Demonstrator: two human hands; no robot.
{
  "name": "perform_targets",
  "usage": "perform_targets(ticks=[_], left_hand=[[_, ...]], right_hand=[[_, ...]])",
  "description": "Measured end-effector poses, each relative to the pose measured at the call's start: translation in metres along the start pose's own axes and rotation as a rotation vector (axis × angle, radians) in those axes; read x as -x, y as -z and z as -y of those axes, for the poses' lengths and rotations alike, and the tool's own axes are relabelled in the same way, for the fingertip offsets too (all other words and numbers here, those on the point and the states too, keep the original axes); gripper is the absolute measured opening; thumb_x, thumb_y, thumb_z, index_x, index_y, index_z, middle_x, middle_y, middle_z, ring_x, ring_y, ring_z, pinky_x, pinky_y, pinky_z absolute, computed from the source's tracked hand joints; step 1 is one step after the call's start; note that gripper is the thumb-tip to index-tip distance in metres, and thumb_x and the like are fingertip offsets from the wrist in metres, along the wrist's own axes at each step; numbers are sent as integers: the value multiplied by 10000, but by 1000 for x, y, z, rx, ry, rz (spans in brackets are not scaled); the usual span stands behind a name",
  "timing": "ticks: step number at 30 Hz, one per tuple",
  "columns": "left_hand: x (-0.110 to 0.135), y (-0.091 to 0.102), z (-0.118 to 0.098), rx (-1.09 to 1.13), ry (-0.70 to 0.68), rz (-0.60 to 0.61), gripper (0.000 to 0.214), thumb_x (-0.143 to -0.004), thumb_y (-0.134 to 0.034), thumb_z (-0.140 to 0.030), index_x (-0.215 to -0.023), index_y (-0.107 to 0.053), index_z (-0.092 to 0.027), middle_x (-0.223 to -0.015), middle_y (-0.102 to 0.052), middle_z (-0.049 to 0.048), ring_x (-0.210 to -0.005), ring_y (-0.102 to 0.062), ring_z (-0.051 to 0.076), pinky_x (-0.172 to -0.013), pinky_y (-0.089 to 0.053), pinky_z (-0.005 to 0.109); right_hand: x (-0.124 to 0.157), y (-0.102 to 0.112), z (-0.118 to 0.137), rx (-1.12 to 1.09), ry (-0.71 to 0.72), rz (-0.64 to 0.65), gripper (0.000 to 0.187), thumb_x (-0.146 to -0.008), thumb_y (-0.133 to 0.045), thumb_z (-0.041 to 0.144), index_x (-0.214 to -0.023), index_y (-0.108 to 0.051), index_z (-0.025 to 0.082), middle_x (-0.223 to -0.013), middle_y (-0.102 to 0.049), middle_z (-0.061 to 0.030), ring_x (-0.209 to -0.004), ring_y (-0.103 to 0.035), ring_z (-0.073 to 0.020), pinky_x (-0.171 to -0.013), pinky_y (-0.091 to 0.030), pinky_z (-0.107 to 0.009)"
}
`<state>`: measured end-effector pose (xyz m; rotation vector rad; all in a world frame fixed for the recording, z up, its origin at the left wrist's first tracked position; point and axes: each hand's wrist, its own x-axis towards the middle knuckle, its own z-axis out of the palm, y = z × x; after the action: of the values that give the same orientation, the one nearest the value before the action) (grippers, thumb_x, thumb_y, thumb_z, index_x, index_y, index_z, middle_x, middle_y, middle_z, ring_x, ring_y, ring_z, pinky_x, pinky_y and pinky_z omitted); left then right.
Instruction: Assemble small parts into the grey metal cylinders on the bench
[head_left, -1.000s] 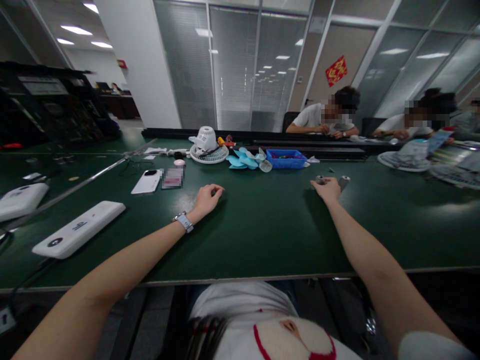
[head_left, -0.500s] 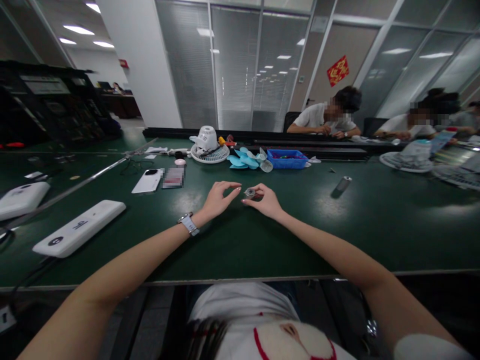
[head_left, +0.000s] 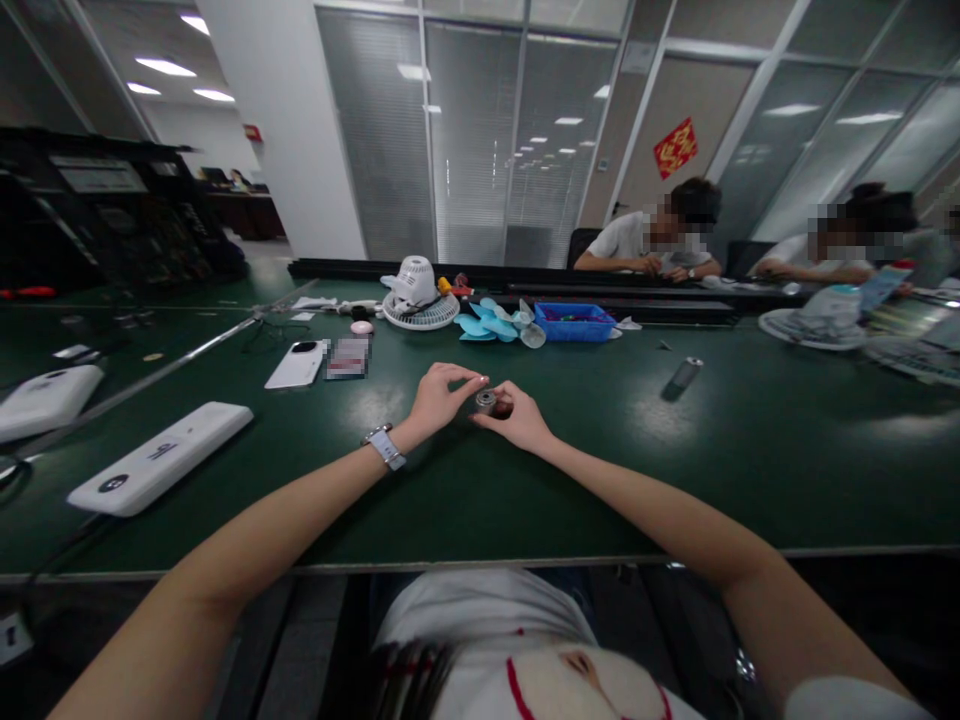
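Note:
My right hand has its thumb and fingers around a short metal cylinder, whose round, ringed end faces up. Its lower part is partly covered by those fingers. Close on the left, my left hand is open, thumb and fingers apart, its fingertips at the far side of the cylinder's top. Whether they touch it I cannot tell. A second, longer metal cylinder is on the green table, to the right of both hands.
Behind my hands are light-blue fan blades, a blue tray of small parts and a white fan head. Leftward are a white phone and a long white power strip-like box. People sit across the table.
My right hand has moved slightly left and down with the metal cylinder, bringing it close under the left fingertips. My left hand stays in nearly the same place.

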<state>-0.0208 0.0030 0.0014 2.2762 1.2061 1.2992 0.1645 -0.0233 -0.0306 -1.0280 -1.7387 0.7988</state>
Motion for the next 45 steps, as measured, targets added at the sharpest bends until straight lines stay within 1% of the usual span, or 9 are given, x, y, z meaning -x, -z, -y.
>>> perform_targets(ticks=[7,12,16,21,25,32,35,41,45], left_hand=[[1,15,42,-50,12,250,262,-830,-659,-504,-877,-806,-292,-905,-766,31,-920,-653,227,-938,-421,410],[8,12,46,-179,62,340,253,-816,-666,-509,-938,-800,-331,-857,-740,32,-929,-612,232,-950,-383,436],[6,15,41,-137,92,321,376,-817,-645,-543,-1097,-762,-320,-999,-746,59,-977,-604,256,-931,-414,427],[0,24,53,-114,265,91,443,-886,-527,-549,-1120,-755,-251,-1047,-737,78,-902,-621,236,-807,-465,343],[1,24,60,-123,425,2,425,-918,-481,-488,-1078,-753,-204,-924,-734,72,-814,-625,219,-705,-444,307],[4,17,59,-118,387,-21,363,-903,-506,-461,-981,-743,-196,-842,-720,48,-757,-610,198,-673,-434,286],[4,17,59,-128,379,-39,354,-895,-512,-460,-967,-737,-197,-846,-725,52,-766,-611,203,-681,-442,288],[5,17,55,-113,365,-35,339,-893,-505,-452,-953,-722,-198,-882,-736,58,-786,-624,206,-708,-460,293],[5,17,53,-111,367,-33,336,-896,-502,-452,-933,-722,-200,-874,-734,57,-773,-626,202,-699,-459,291]], right_hand=[[3,-1,2,-22,-9,15,422,-676,-834,376,-956,-565,209,-987,-746,-71,-873,-719,-203,-818,-569,-368],[-4,14,-6,-11,-32,-61,429,-665,-834,395,-950,-577,203,-961,-750,-75,-870,-717,-202,-834,-567,-382],[-24,67,-36,84,-85,-327,452,-657,-817,436,-949,-569,197,-982,-742,-100,-888,-714,-218,-835,-560,-385],[-34,160,-86,443,-300,-775,423,-675,-777,394,-983,-565,197,-965,-731,-108,-894,-701,-249,-838,-534,-399],[-29,203,-114,565,-485,-887,426,-702,-745,381,-1035,-548,202,-981,-710,-119,-923,-681,-269,-878,-509,-434],[-29,165,-96,756,-442,-1055,611,-733,-727,375,-1238,-466,154,-1334,-519,-262,-1253,-510,-363,-1010,-400,-540],[-23,117,-55,856,-152,-845,683,-807,-676,362,-1389,-406,128,-1526,-326,-272,-1415,-326,-382,-1095,-295,-587],[-6,14,10,531,321,244,410,-949,-528,326,-1350,-589,266,-1530,-440,-77,-1443,-351,-273,-1141,-325,-541],[-4,-13,14,392,319,395,325,-930,-549,218,-1217,-700,247,-1357,-617,-56,-1330,-513,-238,-1119,-399,-465]])
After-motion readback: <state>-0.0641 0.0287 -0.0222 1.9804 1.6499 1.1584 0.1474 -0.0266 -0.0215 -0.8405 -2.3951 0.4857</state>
